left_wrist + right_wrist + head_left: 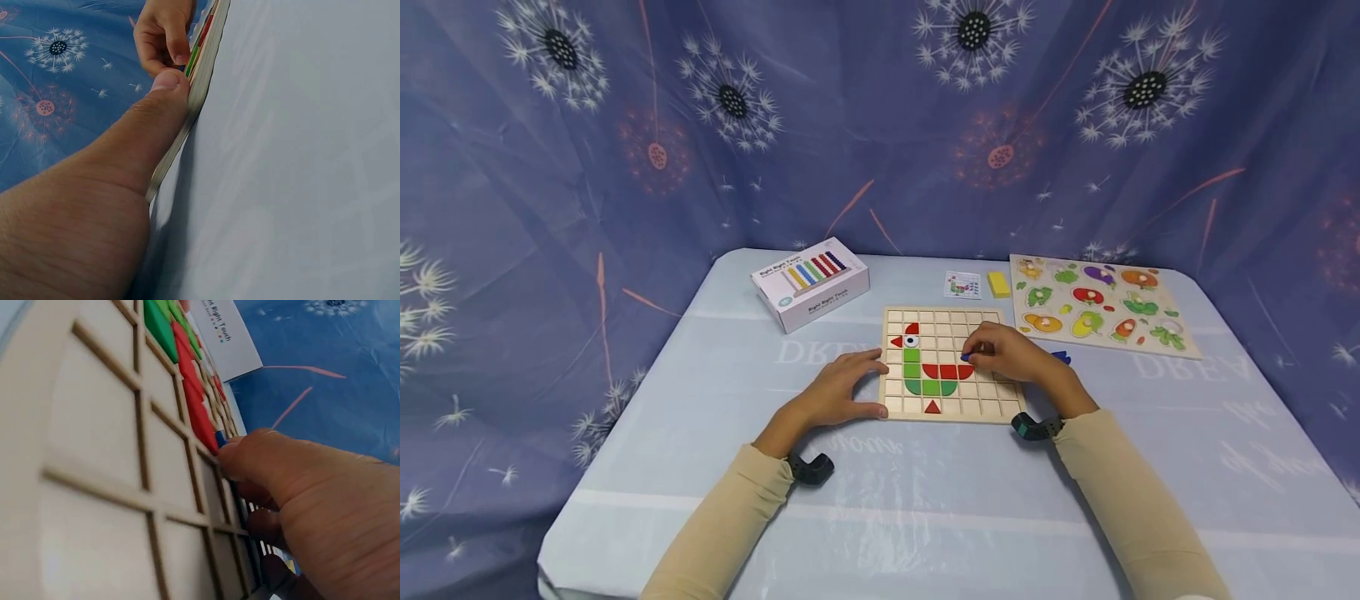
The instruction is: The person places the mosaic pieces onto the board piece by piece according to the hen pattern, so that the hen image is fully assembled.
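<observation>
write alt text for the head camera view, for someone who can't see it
A person's right hand pinches a small blue piece over a square wooden grid board that holds a red and green tile bird, while the left hand rests on the board's left edge. On the pale blue table behind lie a white cardboard box and a wooden vegetable peg puzzle.

we seem to sit in a makeshift recording corner set up for children's toys, not a lived-in room. a blue cloth backdrop (865, 125) printed with dandelion heads hangs on the left, far and right sides, shutting the space in. a pale blue table cover (925, 517) lies before us. on it we see a wooden grid board (951, 367), a vegetable peg puzzle (1101, 304) at far right, and a boxed toy (811, 283) at far left.
</observation>
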Demonstrator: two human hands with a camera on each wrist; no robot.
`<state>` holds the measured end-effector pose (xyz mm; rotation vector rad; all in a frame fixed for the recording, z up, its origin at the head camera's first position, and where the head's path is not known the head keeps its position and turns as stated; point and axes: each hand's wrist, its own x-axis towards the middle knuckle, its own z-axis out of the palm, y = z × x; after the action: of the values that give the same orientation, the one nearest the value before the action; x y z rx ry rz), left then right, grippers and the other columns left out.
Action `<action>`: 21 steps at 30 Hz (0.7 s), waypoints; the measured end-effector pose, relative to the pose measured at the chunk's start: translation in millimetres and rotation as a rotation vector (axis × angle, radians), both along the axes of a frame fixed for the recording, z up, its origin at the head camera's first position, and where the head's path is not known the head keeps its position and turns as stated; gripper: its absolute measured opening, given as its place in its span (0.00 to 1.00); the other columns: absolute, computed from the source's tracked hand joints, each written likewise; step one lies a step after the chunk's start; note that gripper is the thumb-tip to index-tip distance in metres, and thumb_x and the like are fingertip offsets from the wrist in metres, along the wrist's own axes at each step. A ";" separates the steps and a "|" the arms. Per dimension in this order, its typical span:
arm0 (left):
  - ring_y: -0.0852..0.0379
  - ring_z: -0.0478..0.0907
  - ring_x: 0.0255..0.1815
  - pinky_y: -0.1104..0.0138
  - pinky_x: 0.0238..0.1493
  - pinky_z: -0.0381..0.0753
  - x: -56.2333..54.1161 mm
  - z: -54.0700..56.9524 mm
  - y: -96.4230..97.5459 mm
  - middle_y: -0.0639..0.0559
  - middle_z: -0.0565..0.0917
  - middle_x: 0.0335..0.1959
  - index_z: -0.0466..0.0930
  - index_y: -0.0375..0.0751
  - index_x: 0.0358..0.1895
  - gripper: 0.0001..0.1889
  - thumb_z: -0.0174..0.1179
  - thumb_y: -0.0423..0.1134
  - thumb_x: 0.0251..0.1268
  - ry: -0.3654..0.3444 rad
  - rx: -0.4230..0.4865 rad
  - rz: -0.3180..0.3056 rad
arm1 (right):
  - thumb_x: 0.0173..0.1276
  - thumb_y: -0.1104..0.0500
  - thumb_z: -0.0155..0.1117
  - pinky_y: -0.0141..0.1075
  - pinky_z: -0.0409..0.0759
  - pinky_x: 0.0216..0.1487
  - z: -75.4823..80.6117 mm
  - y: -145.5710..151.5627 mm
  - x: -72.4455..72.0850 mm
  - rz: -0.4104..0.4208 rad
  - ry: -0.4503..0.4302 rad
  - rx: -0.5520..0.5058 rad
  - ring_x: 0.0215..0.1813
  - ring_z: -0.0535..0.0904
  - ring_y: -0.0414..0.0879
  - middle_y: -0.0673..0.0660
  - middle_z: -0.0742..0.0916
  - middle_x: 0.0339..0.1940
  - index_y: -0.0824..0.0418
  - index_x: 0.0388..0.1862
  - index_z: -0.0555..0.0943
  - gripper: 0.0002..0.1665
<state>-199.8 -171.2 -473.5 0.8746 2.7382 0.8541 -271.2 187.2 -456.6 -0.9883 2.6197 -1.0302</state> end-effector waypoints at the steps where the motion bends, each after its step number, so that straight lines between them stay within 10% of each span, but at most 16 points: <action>1: 0.47 0.55 0.78 0.46 0.74 0.54 -0.3 0.1 0.2 0.51 0.60 0.79 0.72 0.52 0.68 0.37 0.71 0.63 0.58 0.002 -0.003 0.002 | 0.69 0.66 0.68 0.42 0.75 0.45 0.3 -1.0 -0.3 -0.008 -0.014 -0.002 0.43 0.74 0.47 0.51 0.83 0.44 0.58 0.46 0.86 0.09; 21: 0.45 0.56 0.78 0.45 0.74 0.54 -1.5 -1.9 1.0 0.49 0.60 0.79 0.73 0.50 0.68 0.37 0.72 0.61 0.58 0.019 0.006 -0.010 | 0.71 0.68 0.64 0.46 0.69 0.54 -5.1 -2.2 -2.3 -0.067 -0.216 -0.068 0.50 0.72 0.52 0.56 0.82 0.47 0.60 0.47 0.87 0.10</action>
<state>-201.3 -170.2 -475.3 0.9014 2.7462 0.8566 -273.5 185.0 -461.7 -0.7591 2.4706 -1.1773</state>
